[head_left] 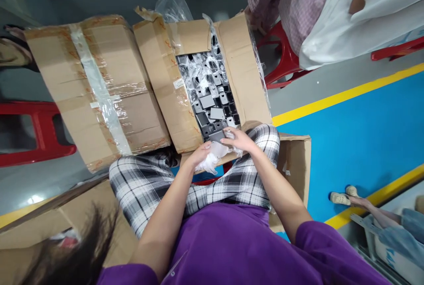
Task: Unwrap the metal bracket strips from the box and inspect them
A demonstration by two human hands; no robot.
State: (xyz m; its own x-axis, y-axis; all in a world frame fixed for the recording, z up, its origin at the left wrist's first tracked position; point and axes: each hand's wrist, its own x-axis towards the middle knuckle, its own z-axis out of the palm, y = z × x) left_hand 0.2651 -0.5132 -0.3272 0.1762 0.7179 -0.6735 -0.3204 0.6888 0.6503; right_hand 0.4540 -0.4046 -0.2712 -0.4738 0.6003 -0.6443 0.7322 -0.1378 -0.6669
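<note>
Film of crumpled translucent white plastic (212,159), which we seem to be handling, lies between our half-curled left hand (200,154) and right hand (240,140), grip unclear, with a flat dark-grey rectangular piece (217,136) just beyond in the open brown cardboard box (243,64), and calls next for a sure pinch.

An open carton (240,55) carries a crowd of small rectangular cases (207,101), black and silver-grey, lying at mixed angles, with crumpled clear plastic (202,69) over those toward the far end. The floor (293,96) is grey, with a blue area (364,113) edged by yellow lines (347,94); red stools (43,130) stand on the grey, and a pair of pale shoes (341,198) rests on the blue. What lies directly beneath the carton is hidden.
</note>
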